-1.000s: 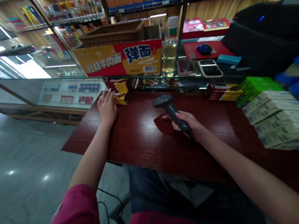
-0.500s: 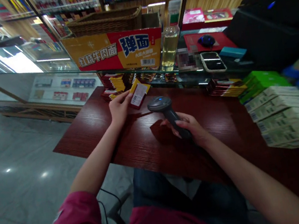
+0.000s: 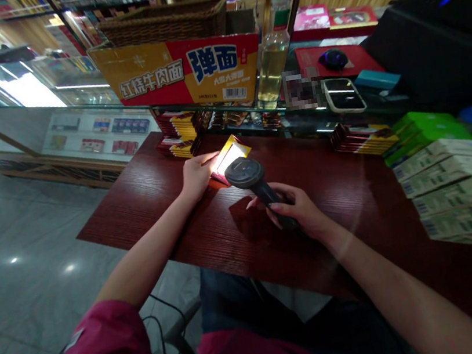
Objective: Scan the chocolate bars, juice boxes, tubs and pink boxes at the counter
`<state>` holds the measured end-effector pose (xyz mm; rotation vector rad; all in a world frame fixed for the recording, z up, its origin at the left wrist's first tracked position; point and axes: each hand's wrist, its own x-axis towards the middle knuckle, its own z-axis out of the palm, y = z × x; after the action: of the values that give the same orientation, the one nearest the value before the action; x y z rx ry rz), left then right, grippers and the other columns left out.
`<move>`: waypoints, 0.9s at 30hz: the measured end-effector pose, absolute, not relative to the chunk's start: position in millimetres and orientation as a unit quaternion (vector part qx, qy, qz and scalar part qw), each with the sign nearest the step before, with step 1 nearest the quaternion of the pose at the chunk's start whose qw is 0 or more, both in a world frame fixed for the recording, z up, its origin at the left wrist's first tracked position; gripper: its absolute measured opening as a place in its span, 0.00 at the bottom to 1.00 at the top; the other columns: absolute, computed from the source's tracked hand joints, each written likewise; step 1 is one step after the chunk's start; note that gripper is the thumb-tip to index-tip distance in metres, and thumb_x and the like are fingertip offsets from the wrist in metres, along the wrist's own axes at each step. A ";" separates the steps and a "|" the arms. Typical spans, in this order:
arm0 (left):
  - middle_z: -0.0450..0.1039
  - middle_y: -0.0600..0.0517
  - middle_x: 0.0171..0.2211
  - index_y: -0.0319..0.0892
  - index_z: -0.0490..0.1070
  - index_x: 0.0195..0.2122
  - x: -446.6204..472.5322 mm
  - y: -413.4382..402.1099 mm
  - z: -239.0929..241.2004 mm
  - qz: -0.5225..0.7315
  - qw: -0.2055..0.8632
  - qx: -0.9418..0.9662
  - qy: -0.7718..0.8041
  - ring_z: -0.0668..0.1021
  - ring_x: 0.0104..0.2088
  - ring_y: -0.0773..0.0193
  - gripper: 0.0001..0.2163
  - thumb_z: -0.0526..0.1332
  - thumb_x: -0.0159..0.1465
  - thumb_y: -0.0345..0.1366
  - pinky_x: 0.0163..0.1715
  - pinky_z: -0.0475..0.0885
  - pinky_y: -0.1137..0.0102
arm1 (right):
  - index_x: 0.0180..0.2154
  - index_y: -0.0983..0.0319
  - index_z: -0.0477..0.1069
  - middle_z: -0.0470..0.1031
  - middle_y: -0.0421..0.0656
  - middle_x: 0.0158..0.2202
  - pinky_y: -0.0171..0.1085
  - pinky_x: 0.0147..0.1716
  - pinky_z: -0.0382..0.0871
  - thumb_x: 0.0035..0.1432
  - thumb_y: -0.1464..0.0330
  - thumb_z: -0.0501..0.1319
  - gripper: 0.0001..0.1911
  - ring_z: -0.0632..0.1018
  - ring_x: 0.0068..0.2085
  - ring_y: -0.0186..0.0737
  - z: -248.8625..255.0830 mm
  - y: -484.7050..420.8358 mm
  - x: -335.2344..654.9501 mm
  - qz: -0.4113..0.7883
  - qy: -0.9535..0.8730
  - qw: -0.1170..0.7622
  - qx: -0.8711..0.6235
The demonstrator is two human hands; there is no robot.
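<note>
My left hand (image 3: 197, 176) pinches the left edge of a red and yellow packet (image 3: 238, 147) just above the brown tabletop. Bright light from the scanner washes out the packet's label. In my right hand (image 3: 295, 204) is a dark grey handheld barcode scanner (image 3: 246, 173), gripped by its handle. Its head points at the packet and is close to it, partly covering its lower right corner. Behind my left hand, similar packets (image 3: 180, 135) are stacked at the table's back edge. Another pile of these packets (image 3: 362, 138) lies to the right.
Stacked pale boxes (image 3: 457, 187) and green packs (image 3: 425, 130) occupy the table's right side. On the glass counter behind stand a noodle carton (image 3: 147, 75), a bottle of yellowish liquid (image 3: 271, 69), a phone (image 3: 344, 95) and a mouse (image 3: 332, 59).
The scanner's light has come on and falls across the packet. The packet has come lower and slightly right, while the scanner has shifted a little left, so they are closer together.
</note>
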<state>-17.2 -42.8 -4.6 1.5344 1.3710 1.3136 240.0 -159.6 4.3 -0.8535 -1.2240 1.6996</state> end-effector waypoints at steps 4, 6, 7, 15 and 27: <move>0.87 0.46 0.45 0.42 0.86 0.47 -19.1 -41.6 -7.4 0.512 0.344 0.585 0.526 0.87 0.43 0.54 0.14 0.71 0.63 0.42 0.44 0.81 0.65 | 0.55 0.63 0.76 0.82 0.46 0.36 0.33 0.19 0.67 0.54 0.59 0.77 0.30 0.75 0.24 0.33 3.8 -159.4 241.1 0.681 -0.493 0.430 -0.329; 0.87 0.46 0.43 0.41 0.86 0.46 -20.9 -42.7 -6.0 0.523 0.350 0.583 0.514 0.87 0.42 0.54 0.15 0.72 0.62 0.43 0.44 0.81 0.65 | 0.55 0.63 0.76 0.83 0.48 0.39 0.33 0.19 0.68 0.55 0.59 0.77 0.30 0.75 0.24 0.33 3.5 -159.3 242.6 0.678 -0.496 0.436 -0.324; 0.87 0.46 0.43 0.41 0.86 0.46 -21.2 -43.9 -4.4 0.530 0.350 0.581 0.509 0.87 0.41 0.55 0.15 0.72 0.62 0.44 0.43 0.82 0.65 | 0.55 0.64 0.77 0.84 0.49 0.41 0.33 0.19 0.68 0.55 0.58 0.76 0.29 0.75 0.24 0.33 3.3 -159.5 244.1 0.674 -0.495 0.443 -0.323; 0.87 0.49 0.45 0.44 0.85 0.46 38.8 -57.6 4.2 0.555 0.243 0.661 0.444 0.87 0.45 0.57 0.11 0.70 0.66 0.41 0.50 0.82 0.65 | 0.50 0.62 0.78 0.85 0.51 0.44 0.32 0.17 0.64 0.51 0.54 0.77 0.30 0.72 0.22 0.31 3.7 -174.9 300.7 0.595 -0.435 0.557 -0.384; 0.84 0.46 0.54 0.44 0.82 0.53 268.7 -29.7 14.8 0.425 -0.014 0.880 0.213 0.85 0.56 0.54 0.12 0.60 0.74 0.33 0.57 0.79 0.61 | 0.49 0.62 0.75 0.79 0.39 0.27 0.32 0.17 0.64 0.47 0.56 0.79 0.31 0.71 0.18 0.31 -1.2 -263.8 389.0 0.491 -0.304 0.656 -0.487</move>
<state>268.7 -29.7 14.8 2.7877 0.6751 1.3464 389.0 -263.8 -1.2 -1.1029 -0.6895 1.1124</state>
